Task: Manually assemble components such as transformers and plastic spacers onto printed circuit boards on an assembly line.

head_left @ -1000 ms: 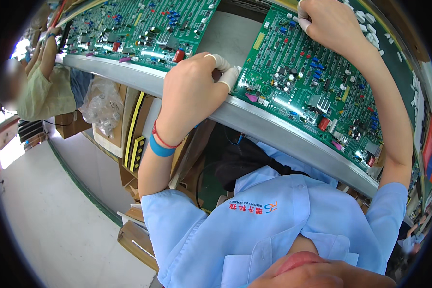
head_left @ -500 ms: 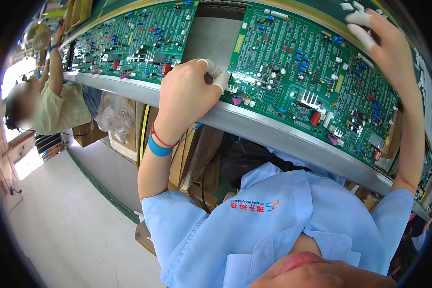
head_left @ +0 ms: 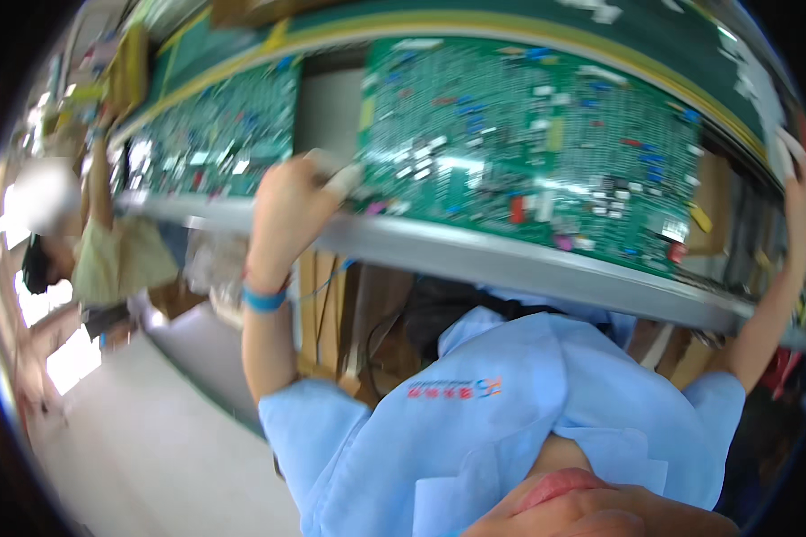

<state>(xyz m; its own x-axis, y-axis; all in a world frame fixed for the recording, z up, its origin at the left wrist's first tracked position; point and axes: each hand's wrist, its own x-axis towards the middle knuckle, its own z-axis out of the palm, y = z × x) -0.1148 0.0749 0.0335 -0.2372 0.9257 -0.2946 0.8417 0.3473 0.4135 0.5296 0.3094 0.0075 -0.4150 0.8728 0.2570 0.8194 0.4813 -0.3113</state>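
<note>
My left hand [head_left: 295,206] is at the near left corner of a large green circuit board [head_left: 475,134]. Its thumb and forefinger, in white finger covers, are bent together in a pinch on the board's edge. The board is crowded with small parts, among them blue, red and silver ones. My right hand [head_left: 801,177] reaches out at the far right, beside white pieces [head_left: 750,85] on the green surface. Motion blurs its fingers, so I cannot make out whether it holds anything.
A second green circuit board [head_left: 219,134] lies to the left, across a gap. A metal rail [head_left: 457,246] runs along the near side. A cardboard box [head_left: 709,201] shows right of the boards. Another person [head_left: 125,255] works at the far left.
My right hand has moved from above the board out to the far right, among the white pieces. The view has shifted and blurred. My left hand stays at the board's corner.
</note>
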